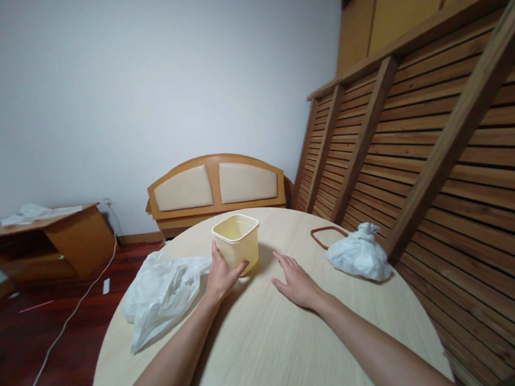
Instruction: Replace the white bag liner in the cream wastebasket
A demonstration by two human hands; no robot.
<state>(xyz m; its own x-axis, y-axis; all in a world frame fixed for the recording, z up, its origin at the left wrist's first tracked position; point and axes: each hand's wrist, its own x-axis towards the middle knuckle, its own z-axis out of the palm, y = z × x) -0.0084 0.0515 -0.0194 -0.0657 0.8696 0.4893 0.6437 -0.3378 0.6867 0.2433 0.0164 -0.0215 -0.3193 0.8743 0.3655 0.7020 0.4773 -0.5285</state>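
Observation:
A pale yellow plastic container (244, 249), square with rounded corners and no lid on it, stands upright on the round table (262, 349). My left hand (222, 275) grips its near left side, with the thumb across the front and the fingers along the left wall. To the right of the container, my right hand (296, 281) is low over the tabletop, fingers stretched out and holding nothing. A crumpled white plastic bag (164, 291) lies just left of my left hand. The container's inside is only partly visible.
On the table's right are a knotted white plastic bag (360, 255) and a brown rounded frame-like piece (328, 229). A slatted wooden panel (415, 143) leans along the right side. Behind the table stands a headboard (215, 184); a low cabinet (81, 238) is at left.

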